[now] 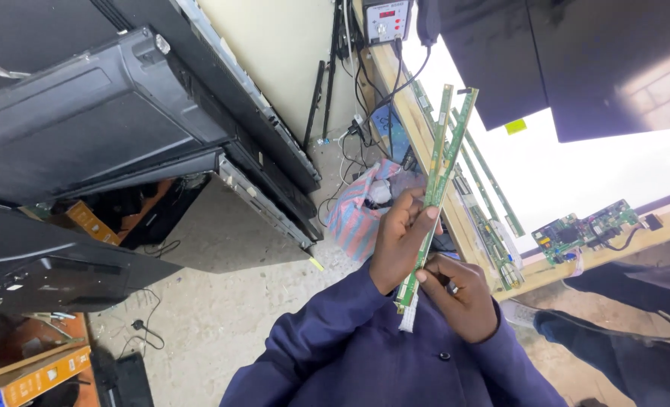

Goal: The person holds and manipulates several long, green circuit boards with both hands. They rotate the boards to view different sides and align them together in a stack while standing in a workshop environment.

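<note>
I hold two long, thin green circuit strips [442, 154] upright before my chest. My left hand [399, 237] grips them midway, fingers wrapped around; my right hand [461, 294] pinches their lower end. To the right, more green strips [493, 226] lie on the wooden tabletop [418, 128] beside a circuit board [585, 228].

strips: two long narrow green circuit board strips [440, 166], held together, tilted near upright
lower end: white ribbon connector [409, 315] hanging
position: above the workbench edge, mid-air
</note>
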